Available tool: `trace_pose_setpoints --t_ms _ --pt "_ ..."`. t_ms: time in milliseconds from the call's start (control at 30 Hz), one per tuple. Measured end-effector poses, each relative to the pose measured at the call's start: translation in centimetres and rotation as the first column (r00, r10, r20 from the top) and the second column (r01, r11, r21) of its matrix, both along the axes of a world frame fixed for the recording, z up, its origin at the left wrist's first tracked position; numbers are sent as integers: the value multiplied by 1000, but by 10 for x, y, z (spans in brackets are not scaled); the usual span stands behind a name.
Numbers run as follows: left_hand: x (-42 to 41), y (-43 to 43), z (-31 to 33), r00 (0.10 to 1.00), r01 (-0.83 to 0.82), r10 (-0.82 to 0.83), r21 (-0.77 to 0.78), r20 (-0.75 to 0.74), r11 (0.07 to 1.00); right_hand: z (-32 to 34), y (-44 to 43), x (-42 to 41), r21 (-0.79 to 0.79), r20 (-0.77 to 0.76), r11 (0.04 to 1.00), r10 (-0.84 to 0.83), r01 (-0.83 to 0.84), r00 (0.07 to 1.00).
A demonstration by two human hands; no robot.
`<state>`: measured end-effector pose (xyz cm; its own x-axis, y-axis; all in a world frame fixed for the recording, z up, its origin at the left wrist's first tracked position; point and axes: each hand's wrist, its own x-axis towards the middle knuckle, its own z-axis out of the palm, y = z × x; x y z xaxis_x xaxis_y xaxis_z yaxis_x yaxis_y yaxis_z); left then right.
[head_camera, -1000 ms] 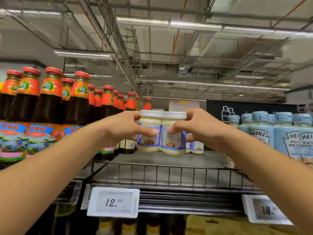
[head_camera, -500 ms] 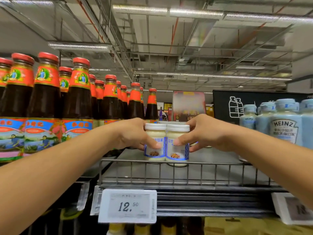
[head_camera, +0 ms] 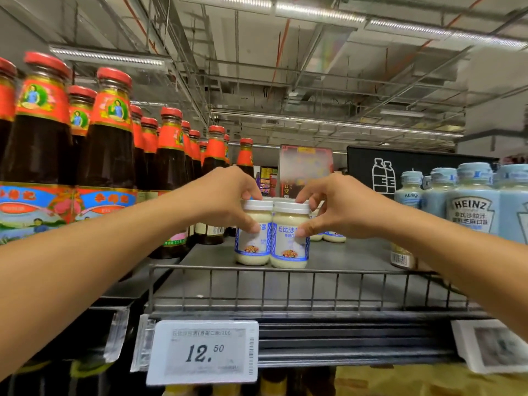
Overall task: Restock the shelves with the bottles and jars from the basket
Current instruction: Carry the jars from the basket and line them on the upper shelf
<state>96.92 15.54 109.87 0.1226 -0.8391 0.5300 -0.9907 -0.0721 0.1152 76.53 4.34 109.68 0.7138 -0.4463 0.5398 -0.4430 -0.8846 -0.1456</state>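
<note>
Two small white-lidded jars of pale cream dressing stand side by side on the grey metal shelf (head_camera: 357,261), just behind its wire front rail. My left hand (head_camera: 225,195) grips the left jar (head_camera: 253,247), fingers on the lid and thumb on the label. My right hand (head_camera: 334,207) grips the right jar (head_camera: 290,250) the same way. More jars of this kind (head_camera: 333,237) stand behind, partly hidden by my right hand. The basket is out of view.
Tall dark sauce bottles with red caps (head_camera: 105,150) crowd the shelf's left side. Pale blue Heinz bottles (head_camera: 471,204) stand at the right. A wire rail (head_camera: 285,287) fronts the shelf, with a 12.50 price tag (head_camera: 203,352) below. Bare shelf lies around the two jars.
Both hands carried the two jars down from the air onto the shelf. My fingers have shifted up onto the lids.
</note>
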Motion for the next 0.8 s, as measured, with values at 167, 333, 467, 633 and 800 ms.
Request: trace_pose_setpoints --t_ms 167,333,467,633,800 --pt "5 -29 9 994 -41 34 68 101 997 10 -15 21 -103 -119 992 -89 77 989" --pt "17 -65 14 978 -84 65 89 198 992 14 -34 46 -165 -212 976 -179 145 961" --pt "27 -91 17 970 -117 92 101 226 988 17 -50 65 -233 -276 951 -266 204 924" --pt "37 -120 15 963 -158 133 89 234 983 20 -69 86 -284 -318 929 -324 237 891" --pt "44 -133 15 955 -187 160 88 249 978 21 -86 99 -328 -348 914 -352 239 869"
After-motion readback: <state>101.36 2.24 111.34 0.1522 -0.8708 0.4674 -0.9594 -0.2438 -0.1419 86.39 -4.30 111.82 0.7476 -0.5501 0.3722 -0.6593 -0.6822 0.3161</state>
